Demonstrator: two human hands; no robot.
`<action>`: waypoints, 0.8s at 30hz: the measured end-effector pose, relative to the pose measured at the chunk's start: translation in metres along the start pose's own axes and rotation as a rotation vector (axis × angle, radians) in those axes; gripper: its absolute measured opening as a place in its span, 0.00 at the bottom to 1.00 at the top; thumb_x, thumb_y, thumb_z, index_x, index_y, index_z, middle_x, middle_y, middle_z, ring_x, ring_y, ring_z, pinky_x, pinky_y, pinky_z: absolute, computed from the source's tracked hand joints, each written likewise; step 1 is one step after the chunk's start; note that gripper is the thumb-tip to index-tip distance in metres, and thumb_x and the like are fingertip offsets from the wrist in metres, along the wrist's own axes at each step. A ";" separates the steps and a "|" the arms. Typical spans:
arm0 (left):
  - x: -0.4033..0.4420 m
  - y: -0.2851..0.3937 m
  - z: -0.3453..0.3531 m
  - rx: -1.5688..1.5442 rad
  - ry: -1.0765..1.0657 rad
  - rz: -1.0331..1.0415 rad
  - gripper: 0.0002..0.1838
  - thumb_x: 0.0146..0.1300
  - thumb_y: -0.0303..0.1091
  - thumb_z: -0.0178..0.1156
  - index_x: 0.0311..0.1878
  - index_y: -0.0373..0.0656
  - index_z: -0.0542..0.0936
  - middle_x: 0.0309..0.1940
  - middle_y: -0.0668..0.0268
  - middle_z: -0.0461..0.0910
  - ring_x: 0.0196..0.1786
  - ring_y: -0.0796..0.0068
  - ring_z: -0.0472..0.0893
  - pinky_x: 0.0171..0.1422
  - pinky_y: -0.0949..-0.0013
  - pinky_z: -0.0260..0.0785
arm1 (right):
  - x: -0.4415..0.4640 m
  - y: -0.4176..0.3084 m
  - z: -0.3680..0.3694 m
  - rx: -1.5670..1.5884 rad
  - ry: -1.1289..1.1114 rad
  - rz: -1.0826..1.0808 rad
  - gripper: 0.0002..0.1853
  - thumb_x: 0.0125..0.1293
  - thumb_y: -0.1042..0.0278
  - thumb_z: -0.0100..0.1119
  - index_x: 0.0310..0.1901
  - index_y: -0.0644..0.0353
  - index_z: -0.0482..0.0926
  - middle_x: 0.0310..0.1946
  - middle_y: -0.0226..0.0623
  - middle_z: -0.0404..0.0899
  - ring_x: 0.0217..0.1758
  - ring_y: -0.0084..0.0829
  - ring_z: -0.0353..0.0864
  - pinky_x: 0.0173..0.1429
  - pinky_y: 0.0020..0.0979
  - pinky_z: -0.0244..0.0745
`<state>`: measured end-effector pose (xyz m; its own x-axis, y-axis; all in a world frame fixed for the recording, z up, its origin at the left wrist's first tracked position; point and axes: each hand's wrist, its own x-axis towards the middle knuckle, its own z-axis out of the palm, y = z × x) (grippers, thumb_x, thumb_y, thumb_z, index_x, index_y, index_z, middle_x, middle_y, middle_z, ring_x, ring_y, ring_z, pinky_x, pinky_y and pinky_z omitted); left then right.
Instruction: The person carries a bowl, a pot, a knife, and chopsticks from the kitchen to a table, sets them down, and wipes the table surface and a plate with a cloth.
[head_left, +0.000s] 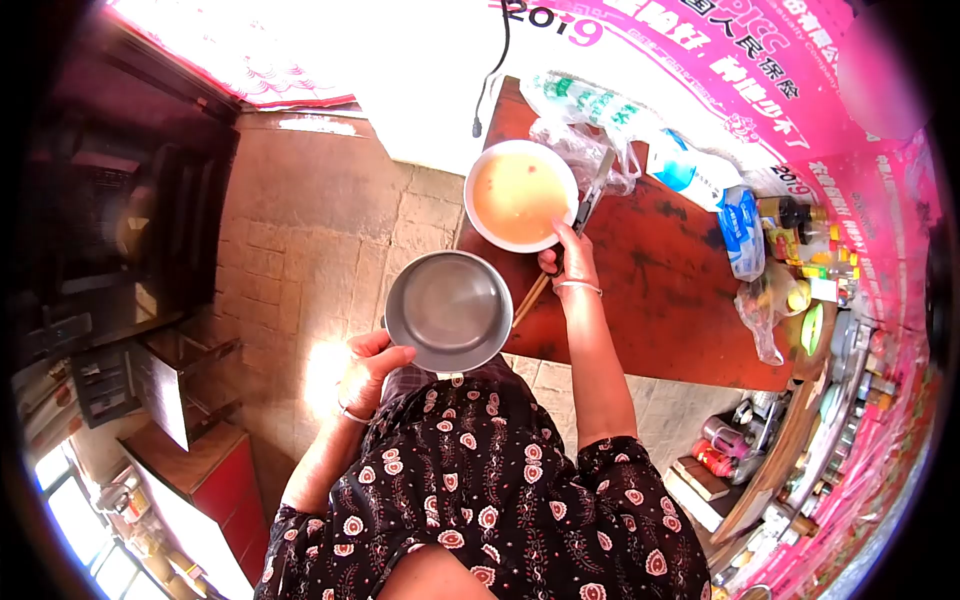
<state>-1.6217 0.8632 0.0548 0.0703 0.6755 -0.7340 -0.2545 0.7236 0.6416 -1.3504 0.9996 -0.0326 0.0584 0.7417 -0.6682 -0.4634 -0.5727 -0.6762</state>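
Note:
My left hand (372, 372) is closed on the near left rim of a round grey metal pot (450, 310), thumb over the edge. The pot is held in front of my body, and its smooth inside shows no food. My right hand (576, 260) grips the near right rim of a white bowl (524, 242) filled with a yellowish liquid (520, 195). This bowl is at the table's left end; whether it rests there or is lifted I cannot tell. Beside my right fingers lie wooden chopsticks (530, 303) and a knife-like blade (600, 178), partly hidden.
The reddish-brown table (680, 290) carries plastic bags (590, 110), a blue packet (740, 235) and several bottles (815, 235) along the wall. A black cable (490, 85) hangs at the back. Left are a dark cabinet (130, 190) and a red-sided cupboard (220, 500).

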 end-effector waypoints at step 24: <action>-0.029 0.014 -0.217 -0.218 0.312 0.274 0.07 0.50 0.28 0.61 0.31 0.36 0.82 0.22 0.73 0.77 0.26 0.86 0.71 0.34 0.79 0.63 | -0.049 0.076 0.174 -0.227 -0.250 0.088 0.10 0.59 0.65 0.58 0.37 0.61 0.73 0.19 0.30 0.72 0.10 0.18 0.62 0.13 0.17 0.54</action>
<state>-1.8366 0.8228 0.0366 -0.3129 0.7385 -0.5973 -0.4222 0.4552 0.7839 -1.5419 0.9804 0.0030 -0.2044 0.7324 -0.6495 -0.2469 -0.6806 -0.6898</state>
